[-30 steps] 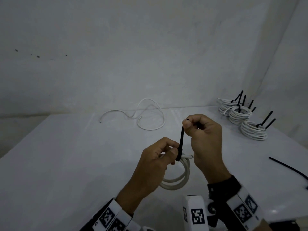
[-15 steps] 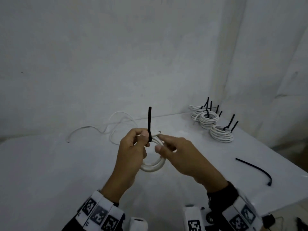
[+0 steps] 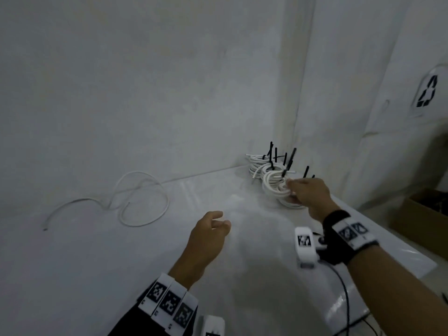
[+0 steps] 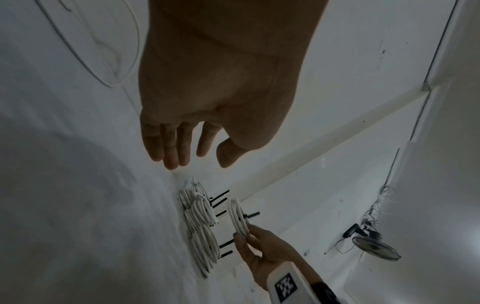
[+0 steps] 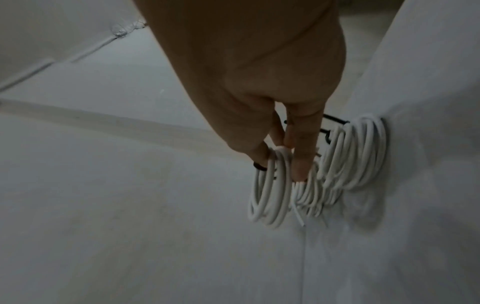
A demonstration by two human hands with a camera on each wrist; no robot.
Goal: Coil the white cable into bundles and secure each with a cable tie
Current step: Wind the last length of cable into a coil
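Note:
My right hand (image 3: 294, 190) pinches a small coiled bundle of white cable (image 3: 275, 189) at its rim, held just beside the pile of tied bundles (image 3: 259, 166) at the table's back right corner. In the left wrist view the held bundle (image 4: 237, 218) stands clear of the pile (image 4: 203, 244), its black tie (image 4: 252, 215) sticking out. The right wrist view has fingers (image 5: 301, 162) through the coil (image 5: 270, 195). My left hand (image 3: 218, 220) hovers over the table's middle, fingers relaxed, holding nothing. A loose white cable (image 3: 143, 204) lies uncoiled at the back left.
The white table (image 3: 97, 251) meets the white wall behind. A cardboard box (image 3: 421, 219) sits on the floor beyond the table's right edge. A small fan (image 4: 374, 246) shows in the left wrist view.
Both hands held the bundle in front of me with the tie upright; now the left hand has let go and the right has carried the bundle to the pile at the back right.

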